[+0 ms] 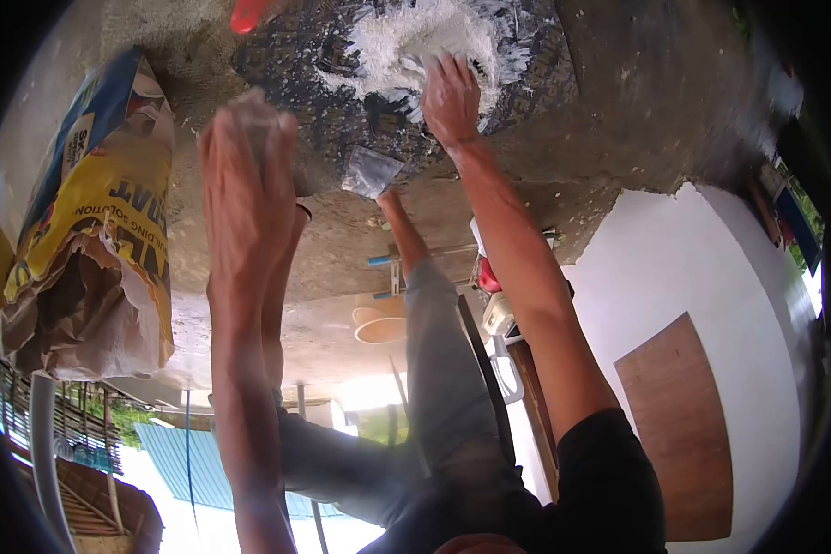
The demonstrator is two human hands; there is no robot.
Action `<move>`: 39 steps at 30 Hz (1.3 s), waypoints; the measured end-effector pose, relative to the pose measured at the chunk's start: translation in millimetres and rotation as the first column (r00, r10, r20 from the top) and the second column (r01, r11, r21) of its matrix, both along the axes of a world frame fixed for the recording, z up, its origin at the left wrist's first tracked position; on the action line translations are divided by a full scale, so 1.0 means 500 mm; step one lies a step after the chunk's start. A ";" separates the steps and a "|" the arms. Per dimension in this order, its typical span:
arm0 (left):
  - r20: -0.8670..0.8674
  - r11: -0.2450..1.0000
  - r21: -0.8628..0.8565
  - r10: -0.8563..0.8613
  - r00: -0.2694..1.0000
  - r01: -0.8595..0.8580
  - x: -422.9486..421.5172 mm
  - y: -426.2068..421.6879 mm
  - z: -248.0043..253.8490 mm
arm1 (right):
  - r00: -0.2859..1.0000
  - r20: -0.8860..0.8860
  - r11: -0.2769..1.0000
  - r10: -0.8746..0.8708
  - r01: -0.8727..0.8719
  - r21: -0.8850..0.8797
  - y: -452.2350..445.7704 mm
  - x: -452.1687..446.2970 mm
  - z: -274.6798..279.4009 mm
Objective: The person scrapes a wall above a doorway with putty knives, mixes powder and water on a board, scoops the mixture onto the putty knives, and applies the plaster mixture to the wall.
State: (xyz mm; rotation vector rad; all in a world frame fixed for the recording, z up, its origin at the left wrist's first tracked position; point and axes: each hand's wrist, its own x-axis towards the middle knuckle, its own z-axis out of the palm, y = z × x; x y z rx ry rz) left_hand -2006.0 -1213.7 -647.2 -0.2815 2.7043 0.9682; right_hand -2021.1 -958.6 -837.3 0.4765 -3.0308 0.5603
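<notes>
A mound of white powder is spread over a dark, patterned sheet on the ground. My right hand reaches into its near edge, fingers extended and whitened, their tips touching the powder. To the left, my left hand is raised and blurred by motion. Its fingers curl around a greyish thing whose kind is hidden by the blur. Left of this hand stands a torn yellow-and-blue paper bag with printed lettering. A shiny grey square sheet lies between my hands, close to my foot.
A red object shows at the top edge. Beyond my legs are a pale round basin, a white wall and a brown board. Concrete ground extends to the right of the sheet.
</notes>
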 end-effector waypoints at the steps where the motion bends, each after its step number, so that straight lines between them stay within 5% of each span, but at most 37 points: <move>1: -0.099 0.998 -0.048 0.028 0.995 -0.033 -0.047 0.003 -0.040 | 0.999 0.008 0.999 -0.032 0.032 -0.023 0.001 -0.007 0.003; 5: -0.143 0.909 -0.389 0.103 0.984 -0.151 -0.245 -0.072 -0.261 | 0.969 0.007 0.964 -0.245 0.245 -0.107 0.039 0.005 0.041; 8: 0.075 0.965 -0.260 0.066 0.995 -0.045 -0.351 -0.095 -0.370 | 0.876 0.078 0.867 -0.477 0.483 -0.125 0.100 0.030 0.059; 10: 0.412 0.985 -0.137 -0.042 0.910 0.107 -0.439 -0.131 -0.419 | 0.769 0.243 0.768 -0.592 0.629 -0.119 0.162 0.057 0.056; 13: 0.456 0.983 0.136 0.047 0.889 -0.122 -0.420 -0.089 -0.415 | 0.393 0.589 0.360 -0.707 0.916 -0.179 0.222 0.130 0.054; 16: 0.417 0.775 0.602 -0.102 0.903 -0.191 -0.376 -0.068 -0.297 | 0.156 0.789 -0.076 -0.595 0.966 -0.248 0.223 0.209 0.024; 18: 0.448 0.742 0.621 -0.070 0.891 -0.253 -0.378 -0.054 -0.297 | 0.082 0.827 -0.228 -0.556 0.942 -0.247 0.208 0.235 -0.029; 20: 0.468 0.852 0.309 0.251 0.848 -0.423 -0.399 -0.052 -0.360 | 0.047 0.843 -0.320 -0.535 0.913 -0.254 0.167 0.211 -0.066; 26: 0.274 0.932 0.164 0.272 0.922 -0.323 -0.284 0.009 -0.207 | 0.245 0.492 0.101 -0.836 0.949 -0.300 0.082 0.054 -0.096; 29: 0.367 0.933 0.171 0.237 0.899 -0.316 -0.236 0.027 -0.144 | 0.594 0.352 0.558 -0.723 0.803 -0.209 0.074 -0.033 0.022; 32: 0.324 0.991 0.036 0.109 0.940 -0.127 -0.184 0.021 -0.130 | 0.848 0.139 0.833 -0.512 0.529 -0.160 0.044 -0.084 0.063; 36: 0.342 0.993 -0.102 -0.015 0.940 0.053 -0.162 0.065 -0.062 | 0.990 0.035 0.990 -0.138 0.136 0.042 0.045 -0.064 0.016; 39: 0.334 0.982 -0.149 -0.059 0.941 0.115 -0.143 0.084 -0.046 | 0.986 -0.006 0.985 -0.169 0.169 -0.016 0.072 -0.062 0.069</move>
